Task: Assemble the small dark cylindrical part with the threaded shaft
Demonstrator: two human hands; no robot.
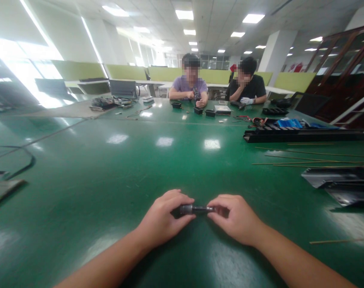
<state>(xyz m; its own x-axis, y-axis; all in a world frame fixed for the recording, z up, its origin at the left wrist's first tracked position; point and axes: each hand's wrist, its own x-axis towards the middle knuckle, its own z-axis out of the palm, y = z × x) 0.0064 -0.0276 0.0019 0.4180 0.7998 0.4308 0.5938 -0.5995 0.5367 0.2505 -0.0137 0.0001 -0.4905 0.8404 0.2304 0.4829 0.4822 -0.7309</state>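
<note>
A small dark cylindrical part (pixel 196 209) lies level between both hands, just above the green table (pixel 158 168). My left hand (pixel 162 218) has its fingers curled round the thicker left end. My right hand (pixel 234 218) pinches the thinner right end with thumb and fingertips. The middle of the part shows; its ends are hidden by my fingers.
Long black trays (pixel 305 135) and thin rods (pixel 314 158) lie at the right, with more black trays (pixel 341 182) nearer. A cable loop (pixel 17 160) sits at the left. Two people (pixel 190 88) (pixel 248 86) sit at the far side among small black parts (pixel 210 113).
</note>
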